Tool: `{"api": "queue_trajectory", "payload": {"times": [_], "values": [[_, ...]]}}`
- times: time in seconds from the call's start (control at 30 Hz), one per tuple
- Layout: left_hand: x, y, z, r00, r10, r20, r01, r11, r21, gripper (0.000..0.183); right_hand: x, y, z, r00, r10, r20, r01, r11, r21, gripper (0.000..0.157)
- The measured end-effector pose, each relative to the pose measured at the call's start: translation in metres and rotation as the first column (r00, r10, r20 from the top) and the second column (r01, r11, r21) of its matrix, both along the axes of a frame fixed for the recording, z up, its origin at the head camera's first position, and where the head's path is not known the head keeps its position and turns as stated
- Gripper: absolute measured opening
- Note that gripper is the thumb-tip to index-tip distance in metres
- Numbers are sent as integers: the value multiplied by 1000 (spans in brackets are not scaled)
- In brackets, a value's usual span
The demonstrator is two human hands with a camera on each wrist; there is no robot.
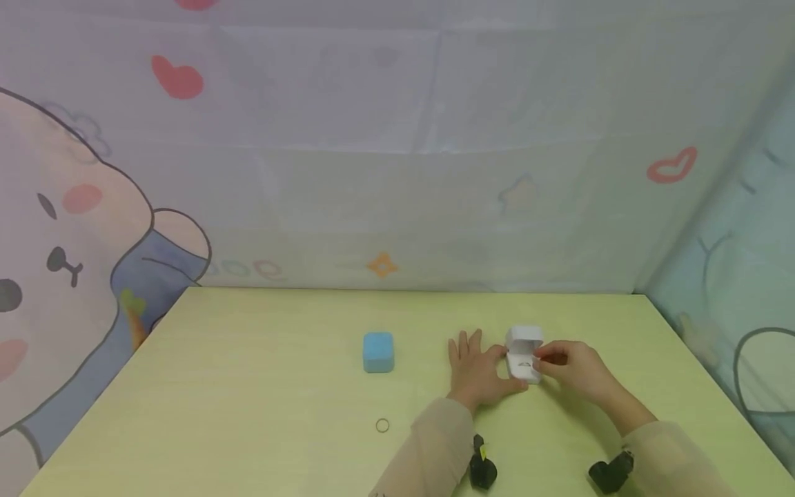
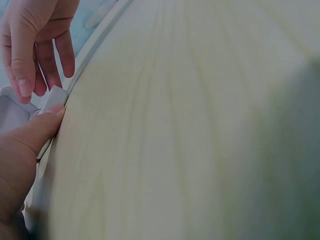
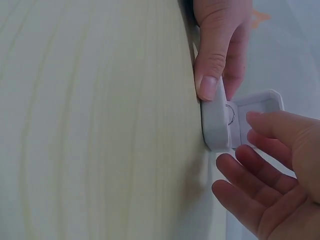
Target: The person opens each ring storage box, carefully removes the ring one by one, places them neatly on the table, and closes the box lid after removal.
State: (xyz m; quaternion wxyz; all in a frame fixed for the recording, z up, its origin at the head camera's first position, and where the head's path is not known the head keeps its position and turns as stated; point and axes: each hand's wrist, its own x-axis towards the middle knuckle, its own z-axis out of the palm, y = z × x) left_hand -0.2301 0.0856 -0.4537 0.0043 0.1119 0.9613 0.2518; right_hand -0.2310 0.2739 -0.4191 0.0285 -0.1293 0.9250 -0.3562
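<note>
A small white ring box (image 1: 524,334) stands on the table with its lid raised. My left hand (image 1: 479,376) steadies it, thumb at the front and forefinger at the side. In the right wrist view a thin silver-coloured ring (image 3: 233,115) stands upright in the box's insert. The right hand (image 1: 577,371) is at the box's right side with nothing in its grasp. Its thumb (image 3: 272,122) and forefinger reach in front of the raised lid, close to the ring, while the other fingers hang loosely bent.
Left of the hands stands a light blue box (image 1: 378,352) with rounded corners. A second ring (image 1: 382,419) lies flat on the pale wooden table (image 1: 248,386) in front of it. A printed cloth (image 1: 348,172) hangs behind the table's back edge.
</note>
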Motion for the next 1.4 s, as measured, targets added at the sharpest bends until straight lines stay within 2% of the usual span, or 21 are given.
{"api": "queue_trajectory", "payload": {"times": [0.2,0.63,1.4], "values": [[0,0,1,1000,1,-6,-1,1000,-12,60,-3,-1,-2,999,6,-34,-5,999,35,24],[-4,3,0,1000,6,1,-6,1000,-14,61,-4,-4,0,998,36,-53,-33,998,60,23],[0,1,3,1000,-2,-3,2,1000,-17,62,-2,-11,2,996,52,-72,-43,992,121,18]]}}
